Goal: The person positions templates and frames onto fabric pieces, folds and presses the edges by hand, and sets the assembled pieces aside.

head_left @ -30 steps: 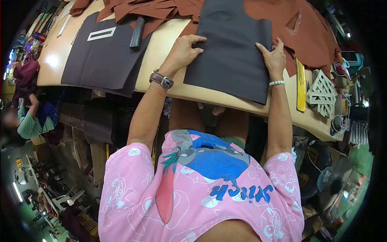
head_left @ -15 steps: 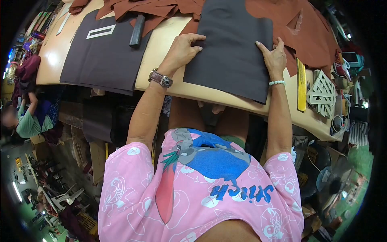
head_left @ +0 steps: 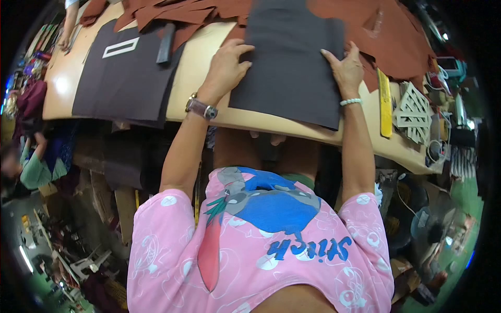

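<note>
So the main thing here is a dark sheet [head_left: 289, 68], lying flat in the upper middle of the frame on a cream worktop [head_left: 195, 68], with its lower edge near the worktop's front edge. The left hand [head_left: 228, 65] is at the sheet's left edge, index finger and thumb spread, tips right about at the edge. The right hand [head_left: 345, 68] is over on the other side, thumb lying on top of the sheet and the fingers out past its right edge. Both grips look open, nothing pinched that I can see, though some left fingers are tucked out of sight. Brown pieces [head_left: 391, 36] are spread across the upper right, with more brown scraps [head_left: 172, 15] along the top. Right of the right hand there's a yellow strip [head_left: 384, 104], and just beside that a bunch of white cutout pieces [head_left: 412, 115]. Upper left has some dark panels [head_left: 125, 88] with a slim white frame [head_left: 106, 52] on them and a dark bar [head_left: 166, 44] near their right side. Another person's hand [head_left: 64, 41] is at the worktop in the far upper left, a bit blurry.
</note>
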Available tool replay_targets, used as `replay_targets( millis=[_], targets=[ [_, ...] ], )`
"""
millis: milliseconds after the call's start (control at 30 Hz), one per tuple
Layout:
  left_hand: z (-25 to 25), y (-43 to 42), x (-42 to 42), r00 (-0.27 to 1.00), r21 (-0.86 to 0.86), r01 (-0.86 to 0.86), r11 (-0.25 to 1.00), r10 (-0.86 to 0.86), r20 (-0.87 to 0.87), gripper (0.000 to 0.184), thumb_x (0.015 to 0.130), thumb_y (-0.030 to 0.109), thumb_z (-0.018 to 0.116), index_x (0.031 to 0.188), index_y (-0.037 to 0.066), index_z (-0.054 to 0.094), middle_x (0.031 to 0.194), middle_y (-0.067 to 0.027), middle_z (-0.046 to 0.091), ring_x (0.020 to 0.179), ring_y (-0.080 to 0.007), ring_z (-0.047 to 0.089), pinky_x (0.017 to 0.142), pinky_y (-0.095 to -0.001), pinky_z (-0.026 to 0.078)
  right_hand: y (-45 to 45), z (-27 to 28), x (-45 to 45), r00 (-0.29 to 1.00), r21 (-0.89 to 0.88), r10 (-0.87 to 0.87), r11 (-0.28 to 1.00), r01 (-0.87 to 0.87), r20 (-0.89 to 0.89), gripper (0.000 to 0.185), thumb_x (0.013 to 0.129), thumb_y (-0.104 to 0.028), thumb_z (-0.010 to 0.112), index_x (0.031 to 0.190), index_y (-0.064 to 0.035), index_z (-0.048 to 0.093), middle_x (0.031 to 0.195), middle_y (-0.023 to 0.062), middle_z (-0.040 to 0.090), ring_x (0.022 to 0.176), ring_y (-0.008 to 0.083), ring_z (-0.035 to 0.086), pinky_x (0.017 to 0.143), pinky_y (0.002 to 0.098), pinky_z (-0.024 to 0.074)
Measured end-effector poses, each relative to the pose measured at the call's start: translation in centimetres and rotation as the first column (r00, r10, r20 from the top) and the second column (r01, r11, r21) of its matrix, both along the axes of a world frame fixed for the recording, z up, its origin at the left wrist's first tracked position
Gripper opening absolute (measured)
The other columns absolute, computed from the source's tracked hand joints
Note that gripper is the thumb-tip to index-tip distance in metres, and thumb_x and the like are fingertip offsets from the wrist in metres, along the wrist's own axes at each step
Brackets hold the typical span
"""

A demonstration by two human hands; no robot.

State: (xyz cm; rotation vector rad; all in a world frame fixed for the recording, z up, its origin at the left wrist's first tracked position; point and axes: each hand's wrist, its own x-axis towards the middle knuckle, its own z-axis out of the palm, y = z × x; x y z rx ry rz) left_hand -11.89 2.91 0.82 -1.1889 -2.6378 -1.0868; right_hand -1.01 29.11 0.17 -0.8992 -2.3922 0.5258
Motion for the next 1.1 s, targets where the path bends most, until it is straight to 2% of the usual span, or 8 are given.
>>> replay_targets(
  millis=[67, 300, 500, 600, 700, 867, 933, 1100],
  targets=[
    [0.8, 0.9, 1.9, 0.919, -0.035, -0.141, 0.989, 0.118, -0.375, 0.04, 0.074, 0.004, 0.067, 0.113, 0.004, 0.061, 0.12, -0.0162, 0.054, 0.109, -0.0294, 0.054, 0.091, -0.0371, 0.045, 0.3, -1.2, -0.1, 0.998, 0.149, 0.01, 0.989, -0.001, -0.06, 0.084, 0.064, -0.049, 0.076, 0.124, 0.0008, 0.045, 0.11, 0.0199, 0.061, 0.098, 0.0338, 0.061, 0.082, 0.0403, 0.0488],
    [0.3, 10.3, 10.2, 0.958, 0.18, 0.189, 0.965, -0.141, -0.252, 0.041, 0.08, 0.015, 0.064, 0.114, -0.005, 0.054, 0.121, -0.0203, 0.052, 0.114, -0.033, 0.05, 0.097, -0.0405, 0.04, 0.1, -1.5, -0.2, 0.996, 0.133, 0.008, 0.991, 0.003, -0.086, 0.085, 0.064, -0.048, 0.076, 0.126, 0.0009, 0.044, 0.113, 0.0201, 0.059, 0.097, 0.0345, 0.061, 0.08, 0.0412, 0.0493],
    [-2.6, 10.7, 12.8, 0.953, -0.022, 0.188, 0.982, -0.188, -0.238, 0.053, 0.084, 0.025, 0.062, 0.123, -0.008, 0.046, 0.13, -0.0219, 0.045, 0.122, -0.0336, 0.044, 0.103, -0.0434, 0.034, -0.1, -1.3, -0.1, 0.996, 0.081, 0.001, 0.997, 0.006, -0.085, 0.086, 0.064, -0.046, 0.076, 0.128, 0.0009, 0.042, 0.116, 0.0198, 0.058, 0.099, 0.0346, 0.06, 0.081, 0.041, 0.0496],
    [-2.0, 10.2, 12.7, 0.948, -0.106, 0.228, 0.968, -0.246, -0.2, 0.08, 0.078, 0.049, 0.063, 0.127, -0.01, 0.042, 0.136, -0.023, 0.039, 0.129, -0.0334, 0.036, 0.107, -0.0436, 0.028, 0.0, -1.0, 0.2, 0.996, 0.054, 0.0, 0.999, 0.004, -0.084, 0.083, 0.066, -0.042, 0.077, 0.127, 0.0021, 0.043, 0.111, 0.0192, 0.06, 0.096, 0.0321, 0.061, 0.079, 0.0389, 0.05],
    [-1.7, 10.1, 12.8, 0.951, -0.135, 0.241, 0.961, -0.262, -0.162, 0.1, 0.068, 0.063, 0.064, 0.13, -0.011, 0.038, 0.138, -0.0233, 0.037, 0.131, -0.0329, 0.033, 0.109, -0.0434, 0.025, 0.5, 1.1, 2.6, 0.961, -0.289, 0.091, 0.942, -0.168, -0.262, 0.078, 0.069, -0.037, 0.076, 0.126, 0.0042, 0.043, 0.106, 0.018, 0.062, 0.095, 0.0274, 0.062, 0.077, 0.0354, 0.0501],
    [-1.7, 10.0, 12.7, 0.956, -0.132, 0.25, 0.959, -0.267, -0.125, 0.1, 0.065, 0.06, 0.068, 0.131, -0.01, 0.037, 0.14, -0.0224, 0.035, 0.132, -0.0327, 0.031, 0.11, -0.0439, 0.023, -3.1, 1.5, 13.6, 0.796, -0.322, 0.474, 0.739, -0.592, -0.376, 0.048, 0.087, -0.014, 0.055, 0.132, -0.0022, 0.042, 0.117, 0.016, 0.06, 0.111, 0.0256, 0.056, 0.094, 0.0367, 0.0414],
    [-1.8, 9.9, 12.6, 0.947, -0.148, 0.258, 0.955, -0.28, -0.159, 0.099, 0.063, 0.055, 0.071, 0.129, -0.011, 0.039, 0.138, -0.0232, 0.037, 0.13, -0.0334, 0.033, 0.108, -0.0435, 0.026, -4.6, 2.0, 17.3, 0.744, -0.307, 0.667, 0.715, -0.628, 0.03, 0.051, 0.089, -0.019, 0.048, 0.137, -0.0059, 0.037, 0.133, 0.0086, 0.05, 0.13, 0.0319, 0.037, 0.109, 0.0501, 0.0178],
    [-1.8, 10.0, 12.9, 0.955, -0.133, 0.249, 0.959, -0.266, -0.13, 0.098, 0.066, 0.055, 0.07, 0.131, -0.01, 0.037, 0.139, -0.0227, 0.035, 0.13, -0.0342, 0.034, 0.108, -0.0445, 0.027, -2.6, 1.4, 16.9, 0.702, -0.104, 0.673, 0.735, -0.67, 0.232, 0.054, 0.091, -0.027, 0.044, 0.14, -0.0076, 0.032, 0.137, 0.006, 0.046, 0.132, 0.0334, 0.033, 0.106, 0.0581, 0.018]
  ],
)
